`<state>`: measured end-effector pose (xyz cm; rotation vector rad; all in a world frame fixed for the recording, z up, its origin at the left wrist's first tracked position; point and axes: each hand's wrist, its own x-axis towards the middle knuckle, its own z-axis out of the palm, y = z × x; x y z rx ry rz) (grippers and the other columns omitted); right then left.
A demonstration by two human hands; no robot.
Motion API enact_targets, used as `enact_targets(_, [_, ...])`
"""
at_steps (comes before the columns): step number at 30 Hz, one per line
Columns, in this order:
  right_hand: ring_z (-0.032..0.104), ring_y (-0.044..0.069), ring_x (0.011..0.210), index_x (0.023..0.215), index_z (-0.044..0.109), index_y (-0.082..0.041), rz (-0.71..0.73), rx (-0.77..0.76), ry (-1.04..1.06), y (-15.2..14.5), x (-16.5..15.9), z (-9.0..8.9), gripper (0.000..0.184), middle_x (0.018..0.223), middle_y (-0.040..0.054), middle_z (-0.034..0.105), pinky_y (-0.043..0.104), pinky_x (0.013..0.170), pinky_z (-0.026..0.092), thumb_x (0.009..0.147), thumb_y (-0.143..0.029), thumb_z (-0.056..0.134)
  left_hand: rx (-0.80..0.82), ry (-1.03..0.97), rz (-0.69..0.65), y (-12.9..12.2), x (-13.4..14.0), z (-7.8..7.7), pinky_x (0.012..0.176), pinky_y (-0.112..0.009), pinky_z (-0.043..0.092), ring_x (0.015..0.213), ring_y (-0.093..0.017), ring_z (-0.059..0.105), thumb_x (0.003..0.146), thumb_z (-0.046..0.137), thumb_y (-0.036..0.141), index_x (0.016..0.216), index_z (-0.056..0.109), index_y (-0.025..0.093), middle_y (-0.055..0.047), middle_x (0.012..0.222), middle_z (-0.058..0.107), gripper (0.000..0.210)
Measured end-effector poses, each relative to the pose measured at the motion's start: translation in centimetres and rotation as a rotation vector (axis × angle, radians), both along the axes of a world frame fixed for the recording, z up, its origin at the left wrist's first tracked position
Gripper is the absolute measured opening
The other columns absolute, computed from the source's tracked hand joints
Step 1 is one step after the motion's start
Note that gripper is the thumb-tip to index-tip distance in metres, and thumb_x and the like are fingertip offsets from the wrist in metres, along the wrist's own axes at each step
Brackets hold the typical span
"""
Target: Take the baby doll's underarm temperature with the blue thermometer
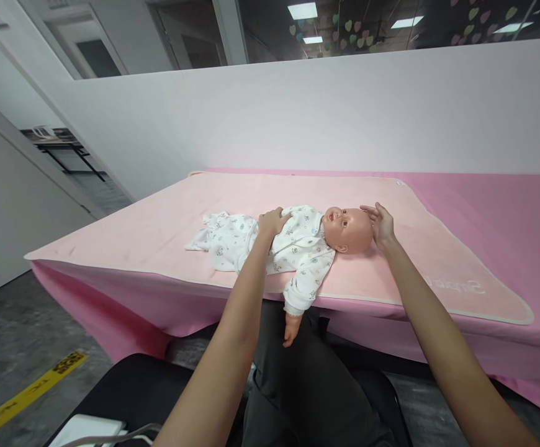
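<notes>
Pink cloth covers a single table, where one baby doll in a white printed outfit lies on one peach mat, head toward the right, between a seated person's two bare hands. The left hand rests over the doll's clothed middle, thumb spread; whether it grips the fabric cannot be told. The right hand is loosely cupped, holding nothing, its fingertips at the crown of the head; contact there is unclear. One doll hand shows, hanging past the table's front edge.

Pale lettering at the mat's right end appears reversed and seems to read "Simple," with more hidden by the right forearm. One yellow strip on the floor carries dark characters too unclear to read. Four lit panels and two clusters of heart shapes show in the glass above the white wall. One white device with cabling sits at lower left.
</notes>
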<state>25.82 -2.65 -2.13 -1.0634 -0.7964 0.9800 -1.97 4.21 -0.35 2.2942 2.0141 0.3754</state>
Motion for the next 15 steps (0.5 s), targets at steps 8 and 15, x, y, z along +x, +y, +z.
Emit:
enact_targets(8, [0.058, 0.021, 0.083, 0.071, 0.065, -0.022, -0.010, 0.007, -0.001, 0.13, 0.17, -0.04, 0.044, 0.076, 0.0042, 0.065, 0.031, 0.071, 0.043, 0.063, -0.063, 0.052, 0.000, 0.001, -0.003, 0.11, -0.02, -0.06, 0.093, -0.037, 0.034, 0.104, -0.025, 0.056, 0.085, 0.027, 0.052, 0.108, 0.053, 0.021, -0.009, 0.108, 0.064, 0.047])
enact_targets(15, [0.059, 0.021, 0.086, 0.068, 0.065, -0.022, -0.021, 0.011, 0.016, 0.21, -0.06, -0.17, 0.039, 0.079, 0.0037, 0.067, 0.031, 0.073, 0.044, 0.063, -0.059, 0.054, 0.006, 0.006, -0.006, 0.03, 0.01, 0.01, 0.092, -0.037, 0.035, 0.104, -0.025, 0.056, 0.084, 0.027, 0.052, 0.106, 0.054, 0.022, -0.008, 0.107, 0.065, 0.046])
